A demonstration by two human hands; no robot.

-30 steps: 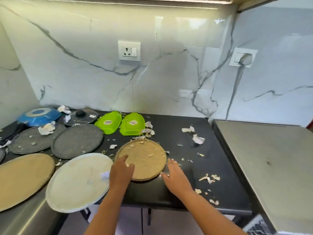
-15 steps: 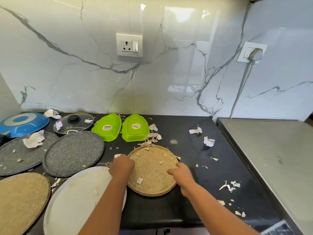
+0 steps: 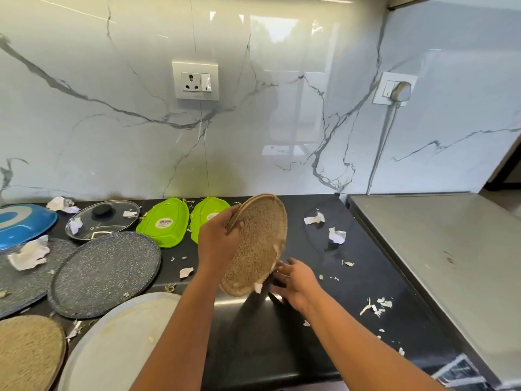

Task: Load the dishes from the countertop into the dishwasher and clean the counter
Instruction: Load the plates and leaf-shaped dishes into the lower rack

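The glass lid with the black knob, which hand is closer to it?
Left. The left hand, gripping the tan plate, is right of the glass lid; the right hand is farther right.

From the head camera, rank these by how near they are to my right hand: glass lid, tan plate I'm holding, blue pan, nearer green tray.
1. Tan plate, just left of the right hand.
2. Green tray, behind the plate.
3. Glass lid, far back left.
4. Blue pan, left edge.

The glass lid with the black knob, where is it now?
In the head view the glass lid with the black knob lies flat at the back left of the black countertop, between the blue pan and the nearer green oval dish.
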